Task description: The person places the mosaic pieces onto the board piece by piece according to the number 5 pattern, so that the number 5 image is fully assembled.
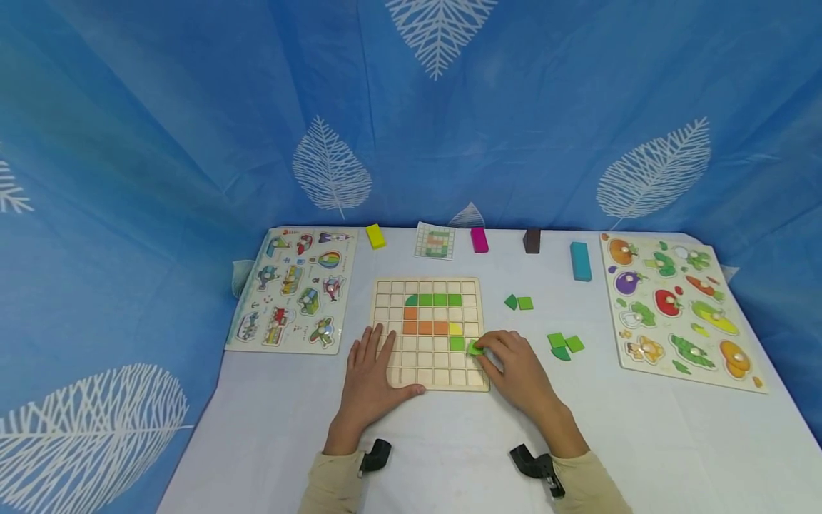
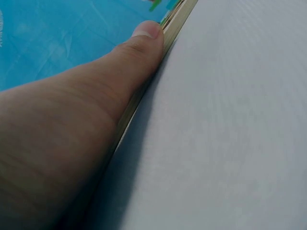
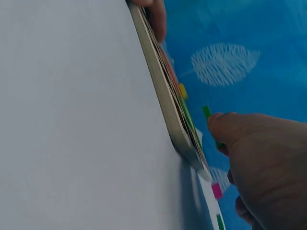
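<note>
A wooden grid board (image 1: pixel 424 359) lies on the white table, with green, orange and yellow tiles set in some of its squares. Fingers spread, my left hand (image 1: pixel 369 382) rests over the board's lower left part; in the left wrist view its thumb (image 2: pixel 139 50) lies along the board's edge. My right hand (image 1: pixel 523 375) pinches a light green tile (image 1: pixel 474 348) over the right side of the grid, beside a placed green tile (image 1: pixel 457 344). The right wrist view shows the pinched tile standing clear above the board, partly hidden by the thumb.
Loose green pieces (image 1: pixel 556 340) lie right of the board, some of them rounded. Behind it are a pattern card (image 1: pixel 434 240) and yellow, magenta (image 1: pixel 479 240), brown and blue blocks (image 1: pixel 581 261). Picture puzzles flank it: vehicles (image 1: pixel 292 293) left, vegetables (image 1: pixel 681 314) right.
</note>
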Action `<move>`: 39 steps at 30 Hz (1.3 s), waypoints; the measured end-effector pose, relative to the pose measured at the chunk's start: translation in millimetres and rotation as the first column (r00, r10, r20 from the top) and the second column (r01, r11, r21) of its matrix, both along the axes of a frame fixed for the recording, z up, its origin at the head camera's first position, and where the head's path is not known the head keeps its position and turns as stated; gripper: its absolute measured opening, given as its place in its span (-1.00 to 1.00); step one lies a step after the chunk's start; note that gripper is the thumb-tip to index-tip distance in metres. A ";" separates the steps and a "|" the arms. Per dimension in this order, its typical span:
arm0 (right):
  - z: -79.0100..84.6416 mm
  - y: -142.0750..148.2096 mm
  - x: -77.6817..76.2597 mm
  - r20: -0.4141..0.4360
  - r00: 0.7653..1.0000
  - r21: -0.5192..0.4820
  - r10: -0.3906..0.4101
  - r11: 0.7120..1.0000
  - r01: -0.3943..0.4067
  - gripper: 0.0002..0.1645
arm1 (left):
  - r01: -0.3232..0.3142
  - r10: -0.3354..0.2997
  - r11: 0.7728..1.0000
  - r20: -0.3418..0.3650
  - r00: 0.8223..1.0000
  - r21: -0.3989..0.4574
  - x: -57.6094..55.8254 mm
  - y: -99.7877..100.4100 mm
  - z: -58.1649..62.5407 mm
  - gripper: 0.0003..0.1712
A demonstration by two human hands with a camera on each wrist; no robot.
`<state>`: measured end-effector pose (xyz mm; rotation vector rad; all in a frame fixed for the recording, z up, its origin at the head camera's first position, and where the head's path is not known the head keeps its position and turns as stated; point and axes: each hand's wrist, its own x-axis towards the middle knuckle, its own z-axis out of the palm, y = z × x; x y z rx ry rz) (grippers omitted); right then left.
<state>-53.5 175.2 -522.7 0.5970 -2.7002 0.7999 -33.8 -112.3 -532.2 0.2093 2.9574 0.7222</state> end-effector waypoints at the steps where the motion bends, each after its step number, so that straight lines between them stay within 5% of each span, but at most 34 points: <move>1: 0.0 -3.3 1.6 -0.011 1.000 0.000 0.028 1.000 -0.028 -0.78 | 0.000 0.000 1.000 -0.001 1.000 0.001 -0.2 0.1 0.0 0.38; 18: -3.8 -20.8 6.9 -0.046 0.990 0.074 0.135 0.988 -0.132 -0.85 | 0.005 -0.005 1.000 -0.014 1.000 0.010 0.7 -0.2 3.1 0.37; 39: -5.1 -15.4 11.2 -0.090 0.993 0.124 0.077 0.990 -0.066 -0.87 | -0.001 0.001 1.000 -0.006 1.000 0.016 0.2 0.2 2.5 0.36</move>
